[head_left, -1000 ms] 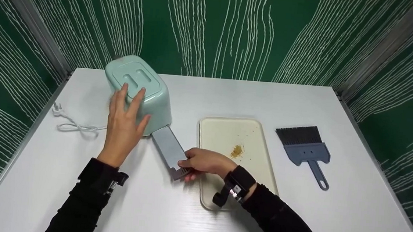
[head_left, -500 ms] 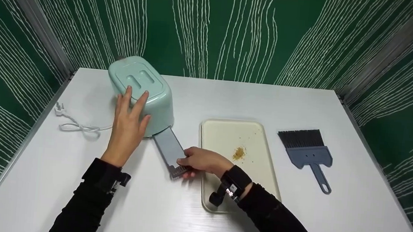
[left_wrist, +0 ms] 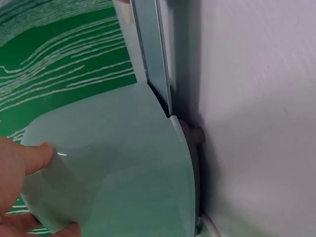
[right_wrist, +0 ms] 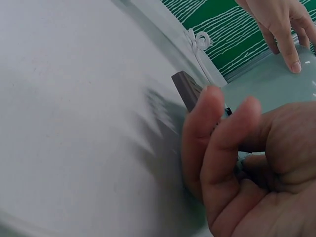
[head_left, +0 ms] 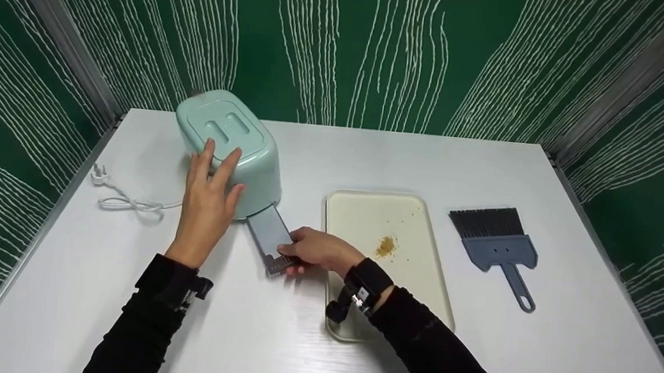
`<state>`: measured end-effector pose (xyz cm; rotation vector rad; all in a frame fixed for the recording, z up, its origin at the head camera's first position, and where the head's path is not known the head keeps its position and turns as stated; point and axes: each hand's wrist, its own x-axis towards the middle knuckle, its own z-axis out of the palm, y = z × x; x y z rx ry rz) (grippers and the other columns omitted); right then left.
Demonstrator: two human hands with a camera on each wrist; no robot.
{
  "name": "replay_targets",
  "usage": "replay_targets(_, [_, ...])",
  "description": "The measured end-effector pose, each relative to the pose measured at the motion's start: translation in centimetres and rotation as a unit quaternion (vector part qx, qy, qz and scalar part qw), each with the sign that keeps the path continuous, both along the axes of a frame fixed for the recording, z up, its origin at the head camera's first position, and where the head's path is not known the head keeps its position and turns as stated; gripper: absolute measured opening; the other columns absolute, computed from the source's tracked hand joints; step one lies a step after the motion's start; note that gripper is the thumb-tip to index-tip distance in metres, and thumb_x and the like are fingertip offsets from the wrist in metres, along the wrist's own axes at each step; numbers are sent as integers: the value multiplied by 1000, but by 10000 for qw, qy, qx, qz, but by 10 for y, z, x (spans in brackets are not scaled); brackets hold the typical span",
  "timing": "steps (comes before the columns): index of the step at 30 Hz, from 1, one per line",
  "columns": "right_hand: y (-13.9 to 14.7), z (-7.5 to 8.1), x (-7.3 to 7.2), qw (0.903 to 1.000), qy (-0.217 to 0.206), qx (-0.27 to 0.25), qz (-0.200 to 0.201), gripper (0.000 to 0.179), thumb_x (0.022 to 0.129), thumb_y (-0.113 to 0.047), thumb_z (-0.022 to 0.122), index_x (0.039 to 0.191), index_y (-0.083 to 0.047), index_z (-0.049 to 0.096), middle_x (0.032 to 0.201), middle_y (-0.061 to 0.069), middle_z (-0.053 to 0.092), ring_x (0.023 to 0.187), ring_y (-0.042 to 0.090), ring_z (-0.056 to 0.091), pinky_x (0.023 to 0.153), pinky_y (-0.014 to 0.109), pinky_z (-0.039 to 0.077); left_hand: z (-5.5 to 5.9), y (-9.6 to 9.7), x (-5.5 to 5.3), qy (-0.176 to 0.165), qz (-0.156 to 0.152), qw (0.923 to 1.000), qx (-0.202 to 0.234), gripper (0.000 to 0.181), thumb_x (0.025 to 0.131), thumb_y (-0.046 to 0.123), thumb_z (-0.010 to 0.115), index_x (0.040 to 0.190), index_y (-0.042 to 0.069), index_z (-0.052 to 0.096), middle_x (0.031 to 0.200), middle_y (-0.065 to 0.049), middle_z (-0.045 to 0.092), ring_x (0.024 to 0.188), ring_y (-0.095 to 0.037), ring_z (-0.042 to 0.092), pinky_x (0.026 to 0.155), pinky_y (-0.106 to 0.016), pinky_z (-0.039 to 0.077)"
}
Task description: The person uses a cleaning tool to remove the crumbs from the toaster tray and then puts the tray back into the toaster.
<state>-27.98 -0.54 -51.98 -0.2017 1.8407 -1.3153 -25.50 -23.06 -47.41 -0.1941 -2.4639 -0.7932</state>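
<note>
A mint-green toaster with a lid over its top stands at the back left of the table. My left hand rests on its near side and top edge with spread, fairly straight fingers; in the left wrist view the thumb and fingertips touch the green shell. A long grey crumb tray sticks out from the toaster's lower right end. With thumb above and fingers below, my right hand pinches the slotted outer end of that crumb tray. The dark end of the crumb tray also shows in the right wrist view.
Right of the toaster lies a cream serving tray with a small heap of brown crumbs, partly under my right forearm. Farther right is a blue-grey brush with black bristles. A white power cord lies left of the toaster.
My right hand has moved up and left, and the crumb tray has slid farther into the toaster. My left hand has stayed on the toaster.
</note>
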Motion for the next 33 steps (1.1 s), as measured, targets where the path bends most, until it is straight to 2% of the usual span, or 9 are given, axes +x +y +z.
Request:
replay_targets(3, [-4,0,0,9999,100,-67,-98,26,110,-15,60,125,6,62,85,4,69,61,5,64,56,16,51,0,-1,0,-20,-8,10000,-11,57,102,12,74,156,14,55,172,-30,28,158,-60,24,131,-66,22])
replay_targets(7, [-5,-1,0,9987,358,-141,-324,17,110,-15,61,109,1,64,79,3,67,58,5,64,56,17,53,-1,-1,0,37,-7,10000,-38,57,102,12,75,155,14,55,171,-30,28,158,-60,25,131,-66,21])
replay_targets(9, [-5,-3,-2,9972,528,-183,-504,17,111,-16,61,101,-2,63,77,2,67,56,4,63,56,17,53,-2,-2,0,97,-12,9999,-75,57,102,12,75,155,13,55,171,-31,29,158,-60,25,131,-65,21])
replay_targets(12, [-5,-7,-4,9944,699,-277,-742,19,111,-16,60,98,-3,64,77,1,66,56,4,64,57,18,54,-3,-2,-1,161,-26,9997,-168,57,102,12,74,155,12,55,170,-32,30,157,-59,27,132,-64,21])
replay_targets(18, [-9,-12,-7,9901,812,-429,-1059,22,112,-13,59,112,6,69,79,2,68,60,4,67,60,17,55,-3,-1,-1,84,4,9998,-185,57,103,12,73,156,13,54,171,-31,30,158,-58,28,132,-63,21])
replay_targets(26, [-16,-12,-9,9874,553,-640,-1340,19,109,-6,61,121,7,63,90,5,70,70,7,72,70,18,60,-1,-1,-1,-7,38,9999,-144,57,102,12,74,156,14,55,171,-29,30,158,-57,28,131,-66,23])
replay_targets(33, [-22,-11,-10,9836,279,-771,-1609,40,104,0,66,141,8,54,109,13,69,80,10,73,80,22,62,-2,-1,-1,225,-9,9996,-180,58,100,9,76,155,12,56,168,-32,33,156,-56,32,132,-64,23])
